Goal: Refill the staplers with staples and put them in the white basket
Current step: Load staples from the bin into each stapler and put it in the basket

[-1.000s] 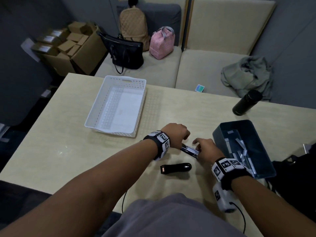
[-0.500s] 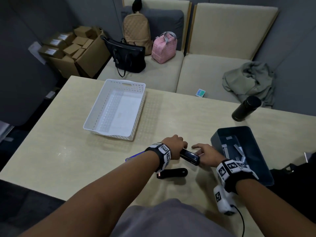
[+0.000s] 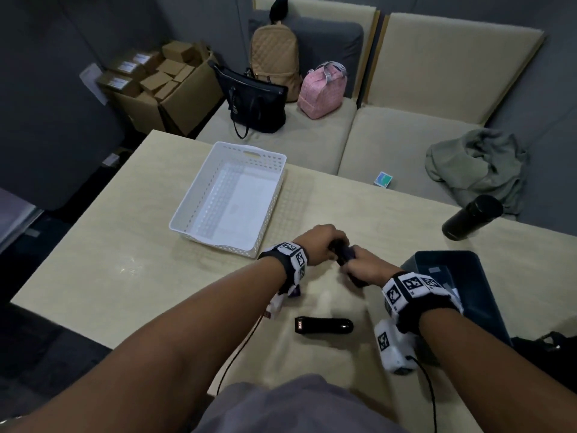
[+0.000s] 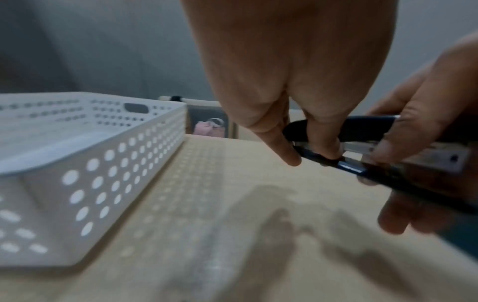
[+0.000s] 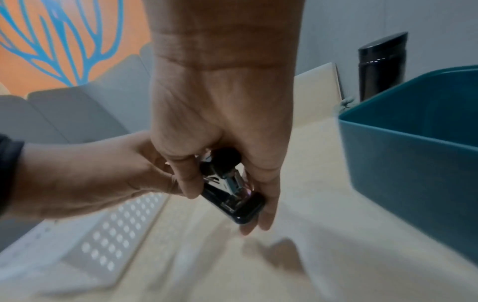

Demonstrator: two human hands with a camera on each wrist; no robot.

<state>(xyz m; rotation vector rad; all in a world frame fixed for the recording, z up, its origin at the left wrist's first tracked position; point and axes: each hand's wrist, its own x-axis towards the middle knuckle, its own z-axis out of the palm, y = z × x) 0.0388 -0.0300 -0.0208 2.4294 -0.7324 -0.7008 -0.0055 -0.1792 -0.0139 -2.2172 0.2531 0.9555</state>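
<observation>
Both hands hold one dark stapler (image 3: pixel 345 256) just above the table, right of the white basket (image 3: pixel 187 210). My left hand (image 3: pixel 324 243) pinches its front end (image 4: pixel 308 132); my right hand (image 3: pixel 363 270) grips its rear, where the metal hinge (image 5: pixel 232 181) shows. The stapler (image 4: pixel 367 122) looks closed, its metal rail (image 4: pixel 413 153) visible along the side. A second black stapler (image 3: pixel 323 325) lies on the table nearer to me. The white basket (image 4: pixel 77 163) holds no stapler. The teal bin (image 3: pixel 474 276) at the right holds strips of staples (image 3: pixel 435 270).
A black bottle (image 3: pixel 471 217) stands at the table's far right edge. A small purple-and-white box (image 3: pixel 281 300) lies under my left wrist. Bags (image 3: pixel 274 82) and a grey jacket (image 3: pixel 477 164) sit on the sofa behind; cardboard boxes (image 3: pixel 162 85) are at the back left.
The stapler lay opened on the table with its rail showing; now it is shut and lifted between both hands. My view has shifted towards the basket.
</observation>
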